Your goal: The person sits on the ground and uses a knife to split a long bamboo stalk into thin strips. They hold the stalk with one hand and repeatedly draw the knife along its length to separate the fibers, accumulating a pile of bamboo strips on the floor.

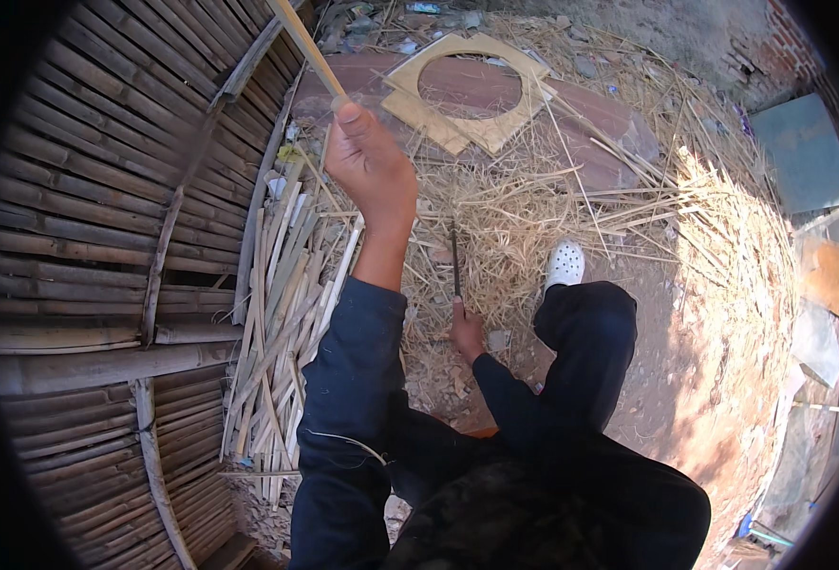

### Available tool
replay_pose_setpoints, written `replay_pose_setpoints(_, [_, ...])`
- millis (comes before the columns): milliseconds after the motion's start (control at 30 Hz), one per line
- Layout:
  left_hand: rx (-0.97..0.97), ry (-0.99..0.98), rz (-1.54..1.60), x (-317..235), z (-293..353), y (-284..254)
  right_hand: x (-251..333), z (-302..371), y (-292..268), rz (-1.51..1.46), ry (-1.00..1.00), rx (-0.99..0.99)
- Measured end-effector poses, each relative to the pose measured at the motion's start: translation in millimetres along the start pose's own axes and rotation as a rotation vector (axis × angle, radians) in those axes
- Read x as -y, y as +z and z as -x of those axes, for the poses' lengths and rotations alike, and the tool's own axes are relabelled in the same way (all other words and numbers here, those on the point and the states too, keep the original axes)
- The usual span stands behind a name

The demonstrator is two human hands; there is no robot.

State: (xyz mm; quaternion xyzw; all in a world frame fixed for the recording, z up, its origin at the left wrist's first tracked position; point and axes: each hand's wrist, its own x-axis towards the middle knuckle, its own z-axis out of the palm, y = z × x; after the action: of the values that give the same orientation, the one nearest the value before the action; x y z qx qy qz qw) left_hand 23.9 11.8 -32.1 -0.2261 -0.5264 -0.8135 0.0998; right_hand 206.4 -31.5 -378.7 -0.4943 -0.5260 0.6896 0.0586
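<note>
My left hand (374,166), raised at the upper left of the middle, is closed round a pale split bamboo strip (307,46) that slants up past the picture's top. Lower down and nearer me, my right hand (467,332) grips a long, thin, dark blade (455,258) that points away from me. Its handle is hidden in my fingers. Beyond the blade lies a heap of straw-coloured bamboo shavings (505,214). The strip and the blade are well apart.
A bamboo-slat wall (106,199) rises close on my left, with a pile of split strips (277,313) along its foot. Ahead lies a wooden board with a round hole (419,114). My white clog (565,263) stands beside the shavings. A blue-grey panel (801,152) leans at the far right.
</note>
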Motion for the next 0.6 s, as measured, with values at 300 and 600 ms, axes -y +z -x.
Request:
replay_pose_setpoints(300, [0.082,-0.151,0.056,-17.1,0.1,-14.6,114.9,79.1,20.9,0.031,-0.539,0.156])
replay_pose_setpoints(600, [0.139,-0.111,0.069,-16.4,-0.6,-10.7,144.5,92.7,12.9,0.001,-0.537,0.195])
